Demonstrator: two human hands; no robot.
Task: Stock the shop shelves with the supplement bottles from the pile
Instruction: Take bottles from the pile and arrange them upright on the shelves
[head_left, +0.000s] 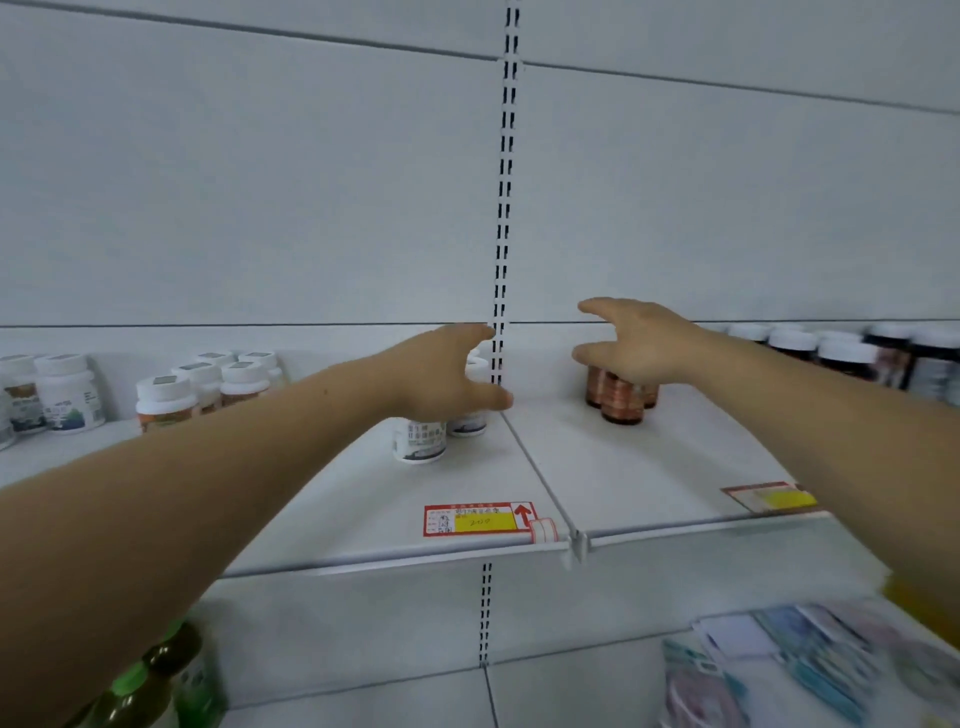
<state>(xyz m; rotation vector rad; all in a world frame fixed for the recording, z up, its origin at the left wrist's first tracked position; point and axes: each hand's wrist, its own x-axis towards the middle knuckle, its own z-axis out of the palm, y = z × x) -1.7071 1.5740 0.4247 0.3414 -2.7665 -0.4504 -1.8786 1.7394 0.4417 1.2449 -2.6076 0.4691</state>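
White metal shelf (649, 467): both arms are extended over it. Left hand (441, 371) is spread loosely above white plastic labelled bottles (421, 441), nothing grasped. Right hand (631, 340) is held released, fingers apart, just above amber-brown bottles (621, 400) grouped near the back panel.

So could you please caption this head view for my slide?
Both hands, left and right, open above white bottles and amber bottles on the shelf.

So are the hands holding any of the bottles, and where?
It seems not. The left hand hovers spread above the white bottles, the right hand above the brown bottles. Fingers look open; contact underneath cannot be seen.
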